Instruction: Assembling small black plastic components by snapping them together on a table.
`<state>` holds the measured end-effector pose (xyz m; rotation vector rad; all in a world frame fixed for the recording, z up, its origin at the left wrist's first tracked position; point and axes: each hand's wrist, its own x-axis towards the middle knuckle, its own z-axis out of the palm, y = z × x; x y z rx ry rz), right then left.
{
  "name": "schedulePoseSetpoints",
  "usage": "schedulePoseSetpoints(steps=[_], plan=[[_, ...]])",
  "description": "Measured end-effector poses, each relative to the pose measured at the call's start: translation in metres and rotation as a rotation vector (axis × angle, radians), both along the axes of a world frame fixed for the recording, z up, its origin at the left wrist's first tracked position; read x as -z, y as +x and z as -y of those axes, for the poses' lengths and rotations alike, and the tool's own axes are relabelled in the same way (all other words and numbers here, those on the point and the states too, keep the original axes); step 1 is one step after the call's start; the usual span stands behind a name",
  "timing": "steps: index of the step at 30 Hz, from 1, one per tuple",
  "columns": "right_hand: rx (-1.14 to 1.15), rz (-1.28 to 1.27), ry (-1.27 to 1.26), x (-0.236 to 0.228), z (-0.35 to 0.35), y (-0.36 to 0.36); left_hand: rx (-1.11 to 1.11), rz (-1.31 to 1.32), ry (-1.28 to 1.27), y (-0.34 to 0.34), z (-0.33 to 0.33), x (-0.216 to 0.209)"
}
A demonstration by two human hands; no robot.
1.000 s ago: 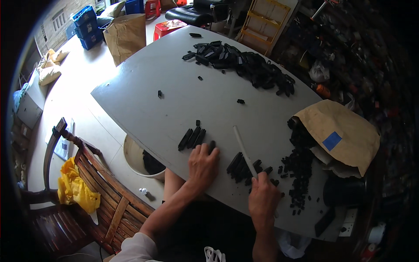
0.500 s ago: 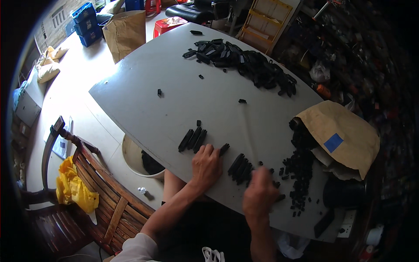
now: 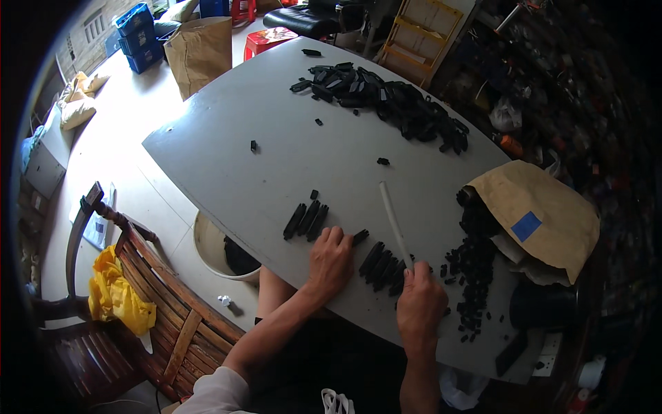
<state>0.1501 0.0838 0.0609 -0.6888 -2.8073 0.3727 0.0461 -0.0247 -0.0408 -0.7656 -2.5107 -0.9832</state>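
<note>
My right hand (image 3: 421,301) is closed round the lower end of a thin pale rod (image 3: 394,219), which slants up and away over the grey table. Under my left hand (image 3: 330,261), whose curled fingers rest on the tabletop, an elongated black piece (image 3: 360,237) is gripped, its far end sticking out to the right. A row of similar long black pieces (image 3: 376,266) lies side by side between the two hands. Just beyond my left hand, a smaller row of black pieces (image 3: 305,221) lies slanted, with a tiny black block (image 3: 314,194) above it.
A large heap of black pieces (image 3: 386,96) covers the table's far side. At right, small black blocks (image 3: 476,283) spill beside an open brown paper bag (image 3: 541,214). A pale bucket (image 3: 207,241) stands under the left edge, near a wooden chair (image 3: 172,310).
My right hand has shifted slightly up and right, and the rod, blurred before, now shows sharply. My left hand has edged right with the black piece.
</note>
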Motion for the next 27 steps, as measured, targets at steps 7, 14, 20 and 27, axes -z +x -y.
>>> schedulePoseSetpoints(steps=[7,14,20,27], plan=[[0.001,-0.05,-0.031,0.005,0.005,0.002,0.105,-0.073,0.058,0.007,0.006,-0.01],[-0.001,-0.019,-0.06,0.01,0.004,0.003,-0.284,-0.159,-0.21,-0.02,0.029,-0.015],[-0.018,0.037,-0.053,0.019,0.001,-0.004,-0.094,-0.112,-0.105,-0.009,0.014,0.0],[-0.021,0.063,0.011,0.017,0.002,-0.014,-0.046,0.078,0.097,-0.011,0.007,-0.004]])
